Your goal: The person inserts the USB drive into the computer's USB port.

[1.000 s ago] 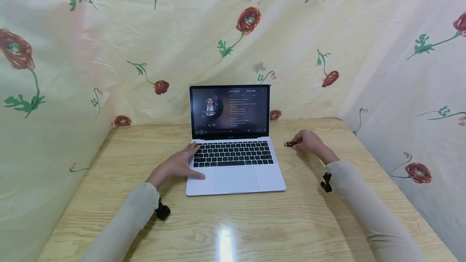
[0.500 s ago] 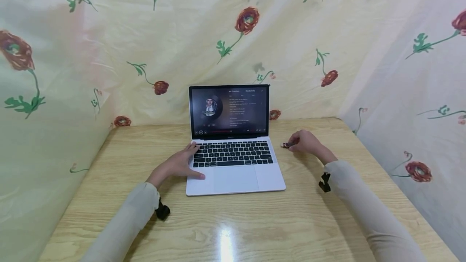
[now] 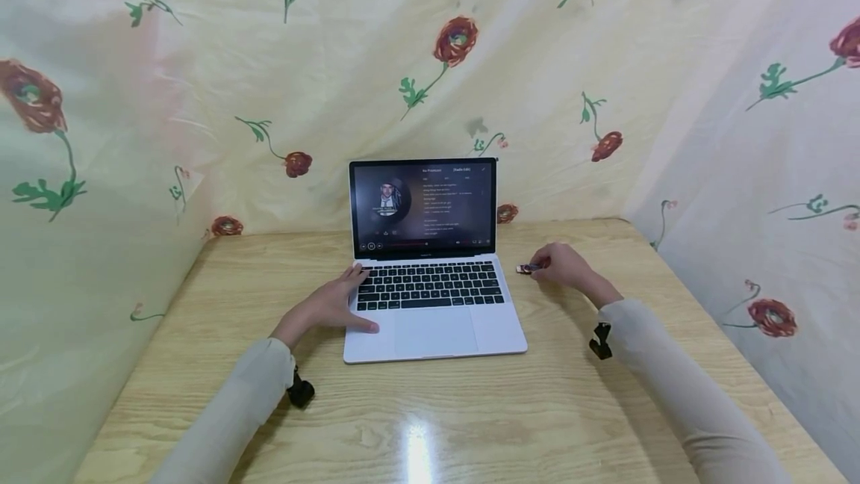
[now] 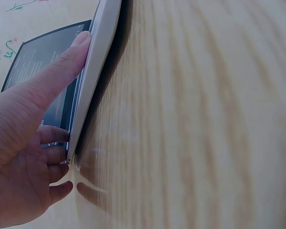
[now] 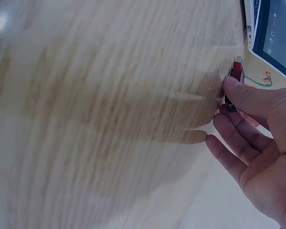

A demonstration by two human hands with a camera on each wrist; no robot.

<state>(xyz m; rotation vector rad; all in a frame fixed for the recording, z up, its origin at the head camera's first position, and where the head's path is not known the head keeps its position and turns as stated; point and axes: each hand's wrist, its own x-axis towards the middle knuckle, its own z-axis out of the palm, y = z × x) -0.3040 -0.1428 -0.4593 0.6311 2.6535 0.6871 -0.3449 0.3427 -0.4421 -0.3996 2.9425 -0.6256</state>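
Note:
A silver laptop [image 3: 437, 336] stands with its lid up on the wooden table, its screen [image 3: 425, 204] lit with a dark music player page. My left hand [image 3: 328, 302] rests on the laptop's left side, thumb extended over the palm rest and fingers at the keyboard's upper left edge. Beyond the right edge of the laptop, my right hand [image 3: 569, 269] pinches a small red and black USB flash drive [image 5: 236, 74] between thumb and fingers. Its metal plug [image 3: 520, 269] points left at the laptop's side, a short gap away. The laptop's side ports are hidden in the head view.
Pale wood table [image 3: 430, 417] surrounds the laptop. Floral cloth [image 3: 336, 81] hangs close behind it and along both sides. Black wrist cameras [image 3: 300, 392] sit on both sleeves.
My right hand has moved slightly left, bringing the flash drive closer to the laptop's right side. The left hand and the laptop have stayed in place.

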